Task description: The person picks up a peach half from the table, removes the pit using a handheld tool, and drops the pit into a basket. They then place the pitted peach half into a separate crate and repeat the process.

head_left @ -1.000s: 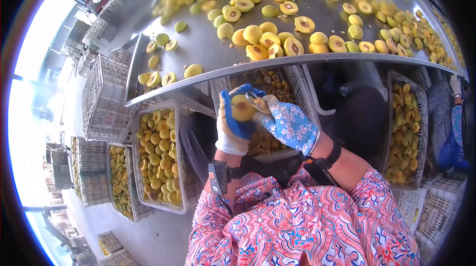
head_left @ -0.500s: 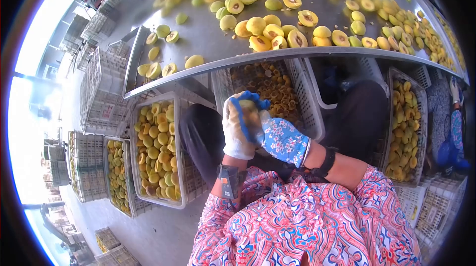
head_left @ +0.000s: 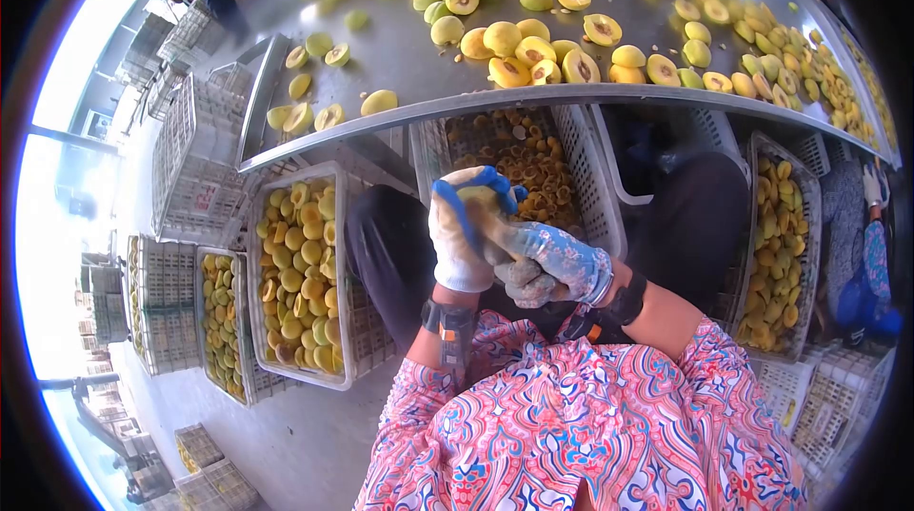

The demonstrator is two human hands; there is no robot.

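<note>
My left hand (head_left: pixel 460 235), in a white glove with blue coating, is closed around a yellow-green peach (head_left: pixel 483 200), mostly covered by the fingers. Against it presses my right hand (head_left: pixel 560 266), in a blue floral glove with grey fingers. Its fingers are curled shut, and what they grip is hidden. Both hands are over my lap, in front of a crate (head_left: pixel 609 197) with brown pitted scraps (head_left: pixel 543 168) inside. Halved yellow peaches (head_left: pixel 509 71) lie on the metal table (head_left: pixel 409 64) beyond my hands.
A crate of peach halves (head_left: pixel 303 273) stands at my left, with another crate (head_left: pixel 221 321) beside it. At my right is one more filled crate (head_left: pixel 776 254). Stacked crates (head_left: pixel 195 168) rise at the left. A co-worker's gloved hand (head_left: pixel 874 186) shows at the far right.
My right hand has turned and dropped slightly, so its curled grey fingers now show. The left hand still holds the peach. The view has shifted a little.
</note>
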